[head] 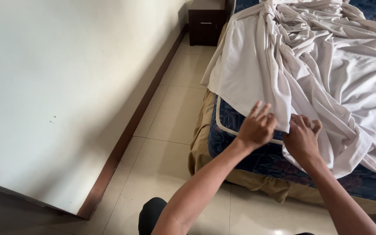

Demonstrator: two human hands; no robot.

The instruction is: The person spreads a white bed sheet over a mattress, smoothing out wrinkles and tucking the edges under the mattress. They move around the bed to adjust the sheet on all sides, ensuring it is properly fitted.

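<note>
A crumpled white bed sheet [310, 65] lies across a blue patterned mattress [257, 159]. One corner of the sheet hangs over the mattress's near left corner. My left hand [256, 126] pinches the sheet's lower edge there, fingers partly spread. My right hand [303, 137] grips the same edge just to the right, fingers curled into the cloth. Both forearms reach up from the bottom of the view.
A tan bed skirt [199, 143] hangs below the mattress. Beige floor tiles [175, 113] run between the bed and a white wall [66, 87] with a brown baseboard. A dark wooden nightstand [205, 26] stands at the far end of the gap.
</note>
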